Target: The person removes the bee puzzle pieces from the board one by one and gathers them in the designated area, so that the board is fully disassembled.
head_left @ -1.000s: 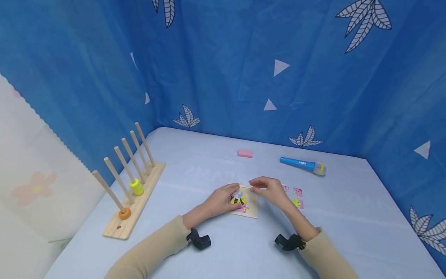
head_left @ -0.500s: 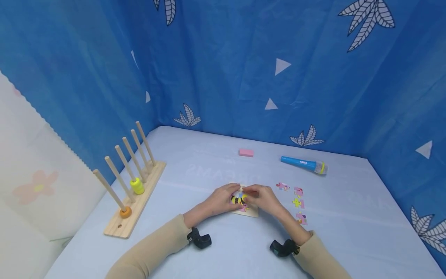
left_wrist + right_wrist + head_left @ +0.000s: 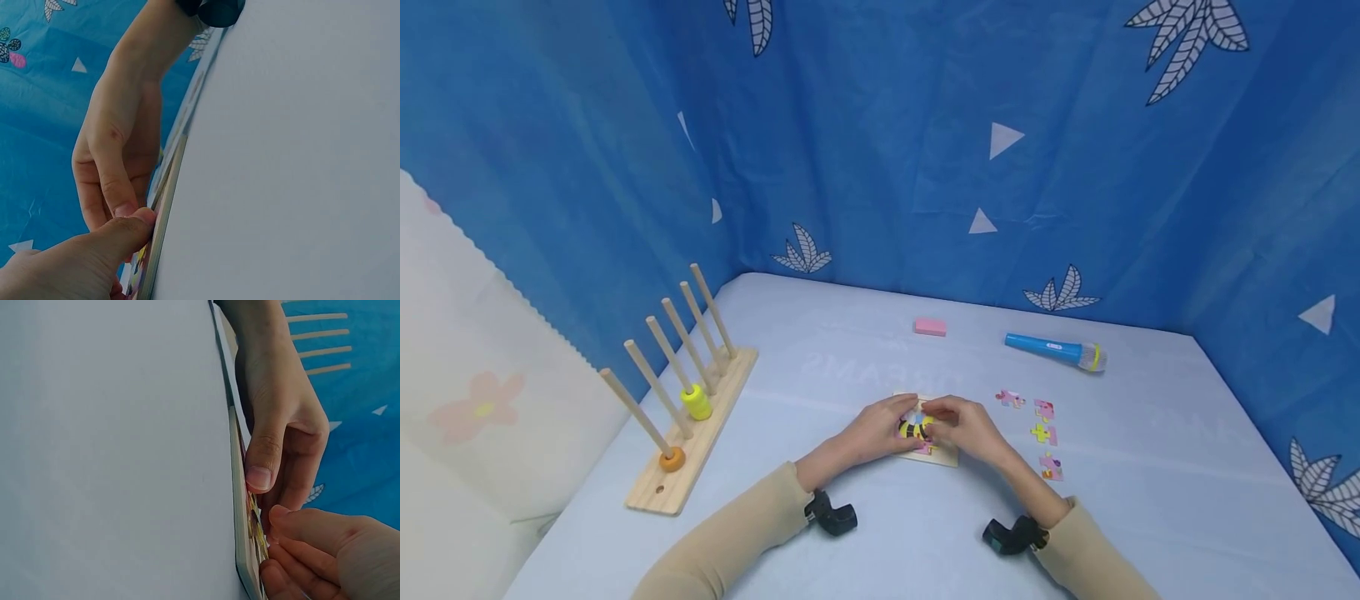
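A small wooden jigsaw board (image 3: 947, 457) with a yellow-and-black bee picture (image 3: 913, 430) lies on the table in the head view. My left hand (image 3: 872, 428) holds the board from its left side, thumb on the near part and fingers at the far part. Over the board's right half, my right hand (image 3: 967, 428) bends its fingers and thumb around a yellow puzzle piece (image 3: 260, 536), seen tilted above the board in the right wrist view. Its fingers partly hide that piece. In the left wrist view, the left thumb (image 3: 134, 228) presses by the board's edge.
Several loose puzzle pieces (image 3: 1043, 433) lie right of the board. Behind are a pink block (image 3: 930, 327) and a blue toy microphone (image 3: 1051, 350). A wooden peg stand (image 3: 715, 417) with yellow and orange rings occupies the left side. Blue curtains (image 3: 880, 150) enclose the table.
Since one second ago, my right hand has moved from the board's far right corner inward over the picture, uncovering loose pieces at the right. My left hand stays on the board.
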A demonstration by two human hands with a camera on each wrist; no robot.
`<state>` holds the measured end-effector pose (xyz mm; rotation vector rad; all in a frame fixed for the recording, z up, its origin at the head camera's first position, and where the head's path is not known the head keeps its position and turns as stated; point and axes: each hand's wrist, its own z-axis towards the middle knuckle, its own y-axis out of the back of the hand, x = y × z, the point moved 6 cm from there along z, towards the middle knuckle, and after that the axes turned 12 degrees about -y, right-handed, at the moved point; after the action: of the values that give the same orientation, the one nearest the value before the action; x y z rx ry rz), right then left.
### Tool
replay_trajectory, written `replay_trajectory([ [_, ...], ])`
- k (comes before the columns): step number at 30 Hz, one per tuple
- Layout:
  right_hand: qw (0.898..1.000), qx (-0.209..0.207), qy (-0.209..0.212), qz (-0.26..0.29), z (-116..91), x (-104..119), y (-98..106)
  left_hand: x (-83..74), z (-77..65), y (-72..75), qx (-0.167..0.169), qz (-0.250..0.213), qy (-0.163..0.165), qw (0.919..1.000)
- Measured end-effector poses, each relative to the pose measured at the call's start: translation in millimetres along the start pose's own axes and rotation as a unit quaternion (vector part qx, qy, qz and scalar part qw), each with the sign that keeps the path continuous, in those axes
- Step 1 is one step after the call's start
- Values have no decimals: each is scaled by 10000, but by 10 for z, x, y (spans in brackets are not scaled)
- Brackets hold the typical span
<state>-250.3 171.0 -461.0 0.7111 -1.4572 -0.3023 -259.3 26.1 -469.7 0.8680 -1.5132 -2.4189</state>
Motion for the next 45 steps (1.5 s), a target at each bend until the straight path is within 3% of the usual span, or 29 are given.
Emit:
replay_trajectory([
  [15,9916,-197,762,-1022,-46,107,-28,-9,6,-29,-33,120,-112,9999],
  [29,9944,-105,750,-743,-42,131,22,-4,8,-39,-53,166,-89,9998],
  [35,9961,-256,493,-683,-67,155,188,-5,7,-28,-24,150,13,9999],
  [45,9968,-623,-88,-486,-196,-17,689,-3,5,-32,51,183,87,9998],
])
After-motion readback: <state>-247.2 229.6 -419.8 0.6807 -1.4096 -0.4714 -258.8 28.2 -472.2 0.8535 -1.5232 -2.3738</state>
